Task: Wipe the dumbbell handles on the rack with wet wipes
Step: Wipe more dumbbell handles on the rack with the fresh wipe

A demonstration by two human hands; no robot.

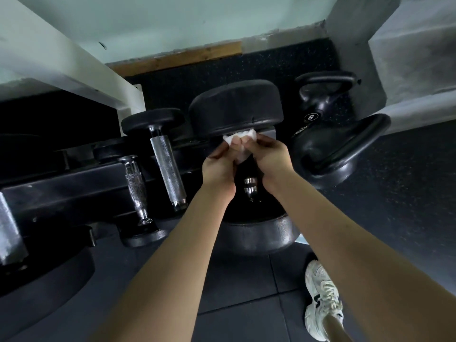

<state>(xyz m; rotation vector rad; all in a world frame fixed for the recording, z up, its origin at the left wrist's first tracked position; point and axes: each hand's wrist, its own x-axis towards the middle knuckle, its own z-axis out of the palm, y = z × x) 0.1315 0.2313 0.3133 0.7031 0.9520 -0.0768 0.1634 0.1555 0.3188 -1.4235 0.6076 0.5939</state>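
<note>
My left hand (219,166) and right hand (269,156) both pinch the wet wipe (238,141) round the far end of the big dumbbell handle (250,187), at the right end of the rack (74,183). I judge this handle only part done. The 2 to its left, the long knurled handle (167,166) and the short handle (135,186), may still need wiping.

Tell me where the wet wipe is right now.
Head view, centre: the wet wipe is pinched by the left hand and right hand on the handle of the largest dumbbell, just below its far head.
</note>
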